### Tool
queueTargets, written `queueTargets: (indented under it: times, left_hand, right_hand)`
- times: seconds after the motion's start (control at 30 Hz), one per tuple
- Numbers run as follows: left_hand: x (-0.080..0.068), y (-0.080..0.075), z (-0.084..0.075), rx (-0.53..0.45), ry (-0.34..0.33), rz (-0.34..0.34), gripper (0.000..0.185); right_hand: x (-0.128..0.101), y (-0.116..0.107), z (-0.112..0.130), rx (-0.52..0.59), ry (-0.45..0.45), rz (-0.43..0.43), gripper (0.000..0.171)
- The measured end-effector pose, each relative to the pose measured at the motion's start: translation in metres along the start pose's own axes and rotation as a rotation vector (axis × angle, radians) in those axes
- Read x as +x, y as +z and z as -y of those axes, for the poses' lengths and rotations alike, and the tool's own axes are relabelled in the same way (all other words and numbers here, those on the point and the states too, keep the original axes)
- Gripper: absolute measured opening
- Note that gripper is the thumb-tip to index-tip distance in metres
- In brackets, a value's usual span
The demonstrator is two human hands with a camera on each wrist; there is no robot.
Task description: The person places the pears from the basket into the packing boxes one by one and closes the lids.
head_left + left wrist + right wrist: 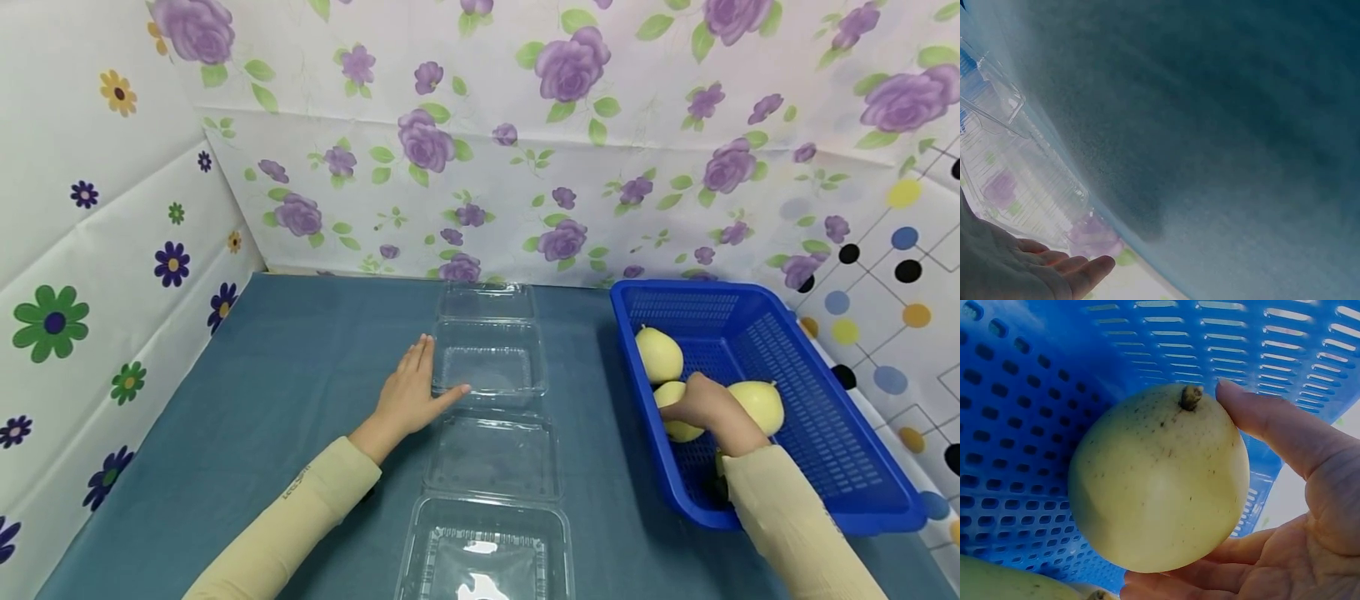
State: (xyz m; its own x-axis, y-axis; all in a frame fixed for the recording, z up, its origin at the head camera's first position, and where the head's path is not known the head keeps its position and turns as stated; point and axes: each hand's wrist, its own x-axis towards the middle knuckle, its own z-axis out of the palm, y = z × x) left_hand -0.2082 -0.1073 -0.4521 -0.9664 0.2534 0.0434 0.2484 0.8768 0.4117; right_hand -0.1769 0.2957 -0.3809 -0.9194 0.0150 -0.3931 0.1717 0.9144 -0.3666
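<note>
My right hand (701, 404) reaches down into the blue plastic basket (825, 400) and grips a pale yellow-green pear (1160, 481). In the right wrist view the thumb lies near the brown stem and the fingers curl under the fruit. Another pear (660, 354) sits by the basket's left wall, and one more pear (756, 406) lies to the right of the hand. My left hand (411, 396) is spread flat, with its fingers along the left edge of a clear plastic box (491, 367) and the thumb stretched over its near rim.
A second clear box (487, 550) stands nearer, its open lid (493, 458) lying behind it. The far box's lid (486, 302) reaches toward the flowered back wall (510, 183). A dark green item (720, 475) is partly hidden under the right sleeve.
</note>
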Motion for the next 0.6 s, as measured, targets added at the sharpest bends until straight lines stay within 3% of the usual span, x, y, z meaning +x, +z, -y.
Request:
queueTargets:
  times: [0.6]
  left_hand:
    - [-0.0004, 0.0003, -0.0002, -0.015, -0.017, 0.022, 0.1]
  right_hand:
    - [0.0035, 0.0012, -0.0036, -0.008, 0.002, 0.058, 0.087]
